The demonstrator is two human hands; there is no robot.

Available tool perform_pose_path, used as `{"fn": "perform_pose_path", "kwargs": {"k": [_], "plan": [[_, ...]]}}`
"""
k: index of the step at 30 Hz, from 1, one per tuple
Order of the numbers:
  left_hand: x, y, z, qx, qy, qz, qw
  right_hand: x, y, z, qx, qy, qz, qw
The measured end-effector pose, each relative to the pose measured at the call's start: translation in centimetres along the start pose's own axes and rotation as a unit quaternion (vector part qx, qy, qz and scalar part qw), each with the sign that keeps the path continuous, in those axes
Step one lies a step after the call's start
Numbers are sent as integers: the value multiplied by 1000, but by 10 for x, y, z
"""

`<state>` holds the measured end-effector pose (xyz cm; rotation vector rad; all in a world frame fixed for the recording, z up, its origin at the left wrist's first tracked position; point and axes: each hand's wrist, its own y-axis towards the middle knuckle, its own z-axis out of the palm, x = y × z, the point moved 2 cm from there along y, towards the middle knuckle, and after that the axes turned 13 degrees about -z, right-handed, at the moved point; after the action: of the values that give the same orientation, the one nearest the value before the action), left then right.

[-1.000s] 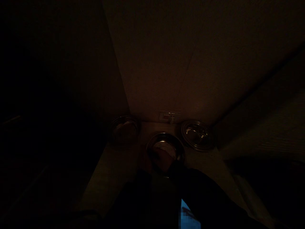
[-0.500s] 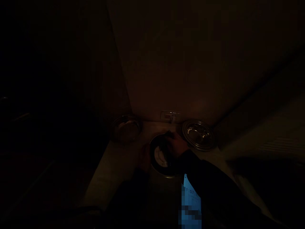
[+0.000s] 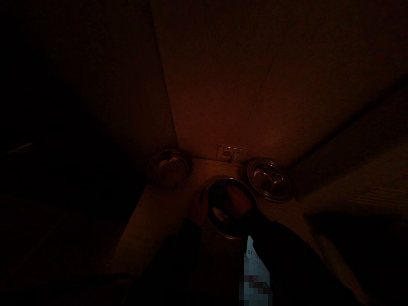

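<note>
The light is very low. In the middle of the wooden surface (image 3: 168, 204) is a round bowl (image 3: 233, 237) with a shiny metal rim and a dark inside, where a pale patch shows. My left hand (image 3: 199, 208) is curled against its left rim, holding it. My right hand (image 3: 238, 201) reaches over the right side into the bowl, with bent fingers pressed down inside. Darkness hides the fingertips, and I cannot make out what is in them. Dark sleeves cover both arms.
A metal bowl (image 3: 153, 180) stands at the back left, and several nested metal dishes (image 3: 270, 196) sit close to the bowl's right. Behind is a wall with a socket plate (image 3: 231, 153). A lit phone-like screen (image 3: 257, 267) glows below my right forearm.
My right hand has moved from the bowl's far rim down to its inside. The bowl appears slightly further right in view, and my left hand stays at its left rim.
</note>
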<state>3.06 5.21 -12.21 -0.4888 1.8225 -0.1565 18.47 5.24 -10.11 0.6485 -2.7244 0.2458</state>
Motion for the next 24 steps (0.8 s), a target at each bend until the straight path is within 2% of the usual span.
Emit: {"fn": "perform_pose_path", "kwargs": {"k": [4,9,11,13,17,19,21,24], "plan": [[7,1,3,16,-28,-1,999,8,-3,2,24,-18,-20,999],[14,5,11,50,-71,15,996,25,-12,0,110,-34,-76,990],[16,5,14,69,-89,26,993,28,-13,0,118,-37,-89,988],[19,5,16,77,-104,24,991,27,-10,1,105,-49,-73,991],[27,3,20,56,-117,6,992,21,3,6,86,-74,-5,994],[28,2,21,41,-119,4,992,22,8,6,90,-78,0,993],[25,0,23,27,-121,8,992,25,7,4,98,-73,-22,992],[19,-3,23,9,-123,7,992,31,-2,2,128,-50,-105,985]]}}
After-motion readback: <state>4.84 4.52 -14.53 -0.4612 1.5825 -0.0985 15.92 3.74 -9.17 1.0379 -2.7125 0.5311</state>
